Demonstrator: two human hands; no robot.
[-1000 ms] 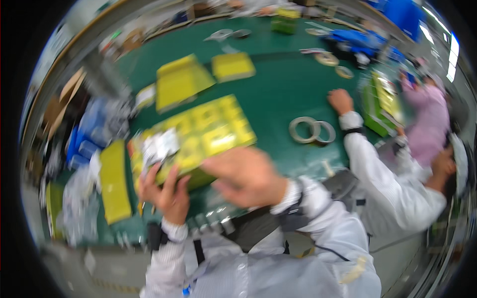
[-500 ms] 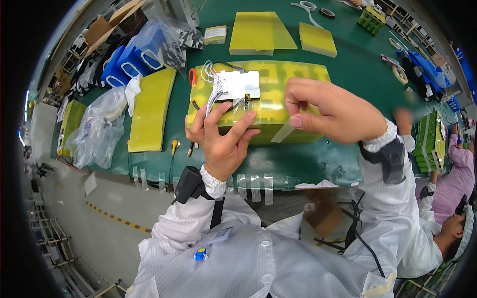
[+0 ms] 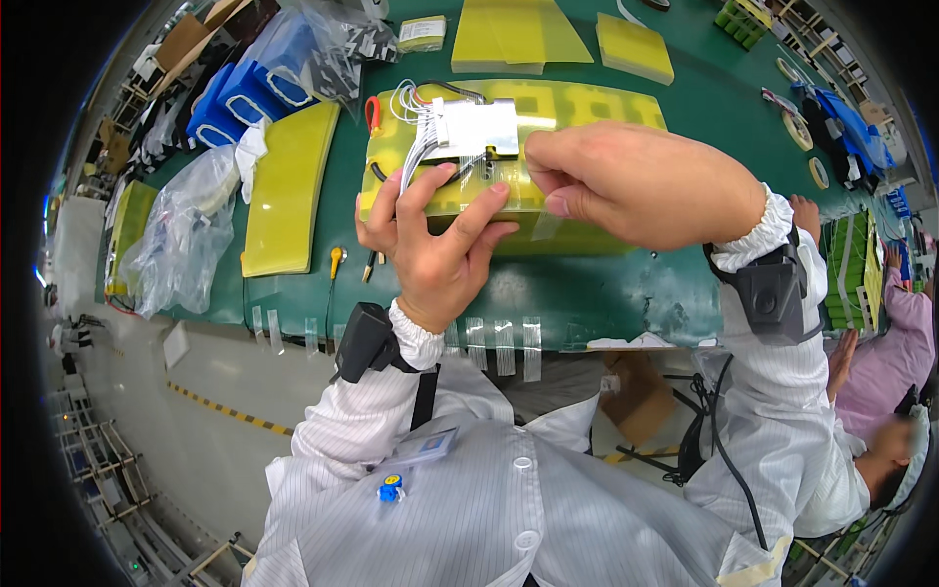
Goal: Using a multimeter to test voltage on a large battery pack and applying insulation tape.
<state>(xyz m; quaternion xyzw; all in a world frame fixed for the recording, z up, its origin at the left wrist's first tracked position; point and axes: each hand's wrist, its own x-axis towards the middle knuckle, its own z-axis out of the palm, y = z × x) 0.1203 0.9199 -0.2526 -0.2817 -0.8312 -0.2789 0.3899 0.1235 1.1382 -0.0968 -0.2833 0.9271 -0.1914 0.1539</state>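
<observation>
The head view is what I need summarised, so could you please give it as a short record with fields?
Left hand: fingers spread, resting on the yellow block
Right hand: fingers bent at the block, a clear strip just below; grip unclear
On block: silver-white module, white wires, red loop
Left of block: yellow sheets, crumpled clear bag
Bench edge: clear tape strips hanging from green bench

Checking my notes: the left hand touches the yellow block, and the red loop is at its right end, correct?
No: the head view shows the red loop at the left end of the yellow block; the left hand does touch it.
</observation>
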